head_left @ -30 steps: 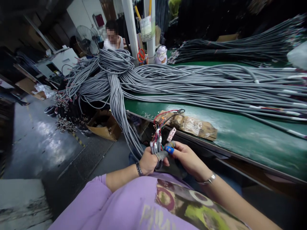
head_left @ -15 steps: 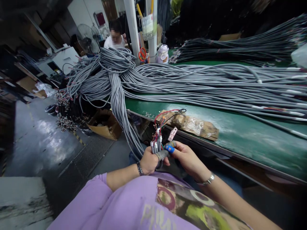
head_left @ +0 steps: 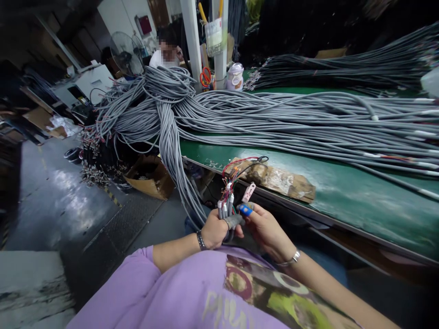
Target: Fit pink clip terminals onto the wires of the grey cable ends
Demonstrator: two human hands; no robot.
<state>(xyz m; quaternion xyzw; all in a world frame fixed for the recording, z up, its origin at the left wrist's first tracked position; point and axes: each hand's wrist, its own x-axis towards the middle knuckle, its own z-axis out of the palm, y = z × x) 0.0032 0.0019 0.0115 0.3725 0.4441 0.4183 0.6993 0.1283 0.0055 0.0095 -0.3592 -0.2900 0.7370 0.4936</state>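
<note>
My left hand (head_left: 214, 230) is closed in a fist around the end of a grey cable (head_left: 233, 222), just in front of my chest. Thin coloured wires with white sleeves (head_left: 226, 203) stick up out of the fist. My right hand (head_left: 265, 228) is closed beside it, pinching the wire ends; a blue cap (head_left: 245, 210) covers one fingertip. A small pinkish tag (head_left: 248, 192) hangs above the fingers. Red and black wires (head_left: 242, 163) loop up toward the table edge.
A green table (head_left: 329, 192) carries a big heap of long grey cables (head_left: 274, 119), which spills over the left end. A worn brown pad (head_left: 277, 179) lies near the edge. A cardboard box (head_left: 147, 176) sits on the floor. Another person (head_left: 164, 50), a fan (head_left: 123, 52) and orange scissors (head_left: 206, 76) are behind.
Both hands keep their grip and stay almost still; the view has drifted slightly, so the hands sit a little right and higher.
</note>
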